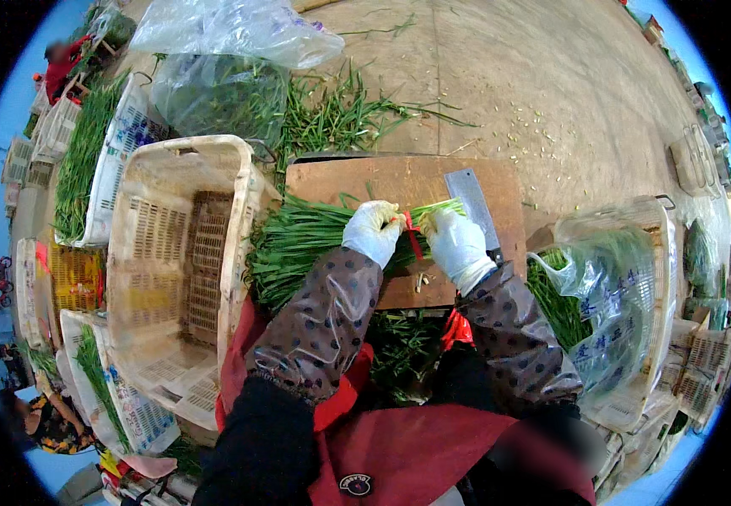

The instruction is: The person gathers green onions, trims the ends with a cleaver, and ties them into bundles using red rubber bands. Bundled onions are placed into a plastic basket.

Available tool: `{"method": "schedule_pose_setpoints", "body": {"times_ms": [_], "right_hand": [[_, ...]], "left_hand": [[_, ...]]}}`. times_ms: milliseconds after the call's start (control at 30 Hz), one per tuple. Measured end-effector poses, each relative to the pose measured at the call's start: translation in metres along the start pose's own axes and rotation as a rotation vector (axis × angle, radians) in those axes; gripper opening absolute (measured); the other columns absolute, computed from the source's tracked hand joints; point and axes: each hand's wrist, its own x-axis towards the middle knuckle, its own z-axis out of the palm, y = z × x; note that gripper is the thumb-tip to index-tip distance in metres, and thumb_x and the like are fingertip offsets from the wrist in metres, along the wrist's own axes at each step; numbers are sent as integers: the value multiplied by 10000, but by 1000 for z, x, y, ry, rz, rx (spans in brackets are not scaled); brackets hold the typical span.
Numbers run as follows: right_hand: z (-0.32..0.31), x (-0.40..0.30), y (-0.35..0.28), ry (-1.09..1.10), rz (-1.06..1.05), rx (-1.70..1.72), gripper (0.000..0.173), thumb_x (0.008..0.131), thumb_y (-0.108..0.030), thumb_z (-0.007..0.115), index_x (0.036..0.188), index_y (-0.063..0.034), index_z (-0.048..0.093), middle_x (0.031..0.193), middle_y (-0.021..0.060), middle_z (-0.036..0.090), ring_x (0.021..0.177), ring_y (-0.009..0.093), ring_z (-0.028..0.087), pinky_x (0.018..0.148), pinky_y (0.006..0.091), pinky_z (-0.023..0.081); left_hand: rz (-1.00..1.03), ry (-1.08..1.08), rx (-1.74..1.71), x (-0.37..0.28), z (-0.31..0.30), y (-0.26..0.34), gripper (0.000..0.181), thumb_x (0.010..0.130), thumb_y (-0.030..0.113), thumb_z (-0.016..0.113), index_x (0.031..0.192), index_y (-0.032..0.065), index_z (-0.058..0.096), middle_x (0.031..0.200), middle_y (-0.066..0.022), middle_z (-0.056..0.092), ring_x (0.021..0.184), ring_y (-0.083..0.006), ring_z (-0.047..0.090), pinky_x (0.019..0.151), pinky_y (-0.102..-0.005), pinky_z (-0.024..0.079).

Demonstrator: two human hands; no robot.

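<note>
A thick bundle of long green leafy stalks (pixel 302 237) lies across a wooden board (pixel 365 177), its pale cut ends toward the right. Around it near those ends runs a red tie (pixel 413 236). My left hand (pixel 375 231), in a whitish glove, rests over the bundle just left of the tie, its fingertips pinching at the red strip. On the other side, my gloved right hand (pixel 457 240) is closed over the pale ends. A cleaver (pixel 471 199) lies flat on the board behind my right hand. Small pale trimmings (pixel 424 280) lie below the tie.
An upright plastic crate (pixel 178 265) stands left of the board. At the right is a crate (pixel 662 303) with bagged greens (pixel 555 303). Beyond the board lie loose leaves (pixel 340 117) and a clear plastic bag (pixel 232 31). Two other people are at the far left.
</note>
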Motion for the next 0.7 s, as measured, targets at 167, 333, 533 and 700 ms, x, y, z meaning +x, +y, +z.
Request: {"method": "schedule_pose_setpoints", "body": {"times_ms": [167, 333, 533, 700], "right_hand": [[30, -26, 10, 25, -42, 68, 128, 832, -223, 605, 850, -111, 666, 803, 142, 672, 747, 358, 666, 655, 466, 527], [31, -35, 6, 8, -96, 103, 158, 845, -239, 595, 899, -120, 683, 854, 141, 680, 785, 349, 667, 704, 474, 517], [-24, -26, 58, -227, -11, 159, 280, 849, -379, 615, 869, -112, 700, 884, 163, 688, 827, 363, 663, 734, 469, 525], [-38, -29, 117, -19, 318, 15, 307, 811, -361, 647, 970, -100, 686, 912, 172, 680, 877, 362, 660, 770, 459, 519]], "left_hand": [[-326, -79, 146, 21, 0, 19, 297, 752, 244, 782, 930, 18, 711, 1002, -157, 681, 924, -275, 662, 847, -355, 513], [-424, -262, 222, 44, 4, 3, 206, 806, 235, 693, 953, 92, 724, 832, -121, 720, 788, -248, 685, 753, -356, 528], [-196, 52, 206, 59, -20, 6, 233, 847, 247, 670, 1017, 94, 713, 984, -141, 703, 921, -297, 673, 837, -385, 525], [248, -253, 402, 51, -11, 24, 596, 802, 435, 723, 1266, 85, 591, 1219, -187, 608, 1137, -335, 577, 959, -421, 466]]}}
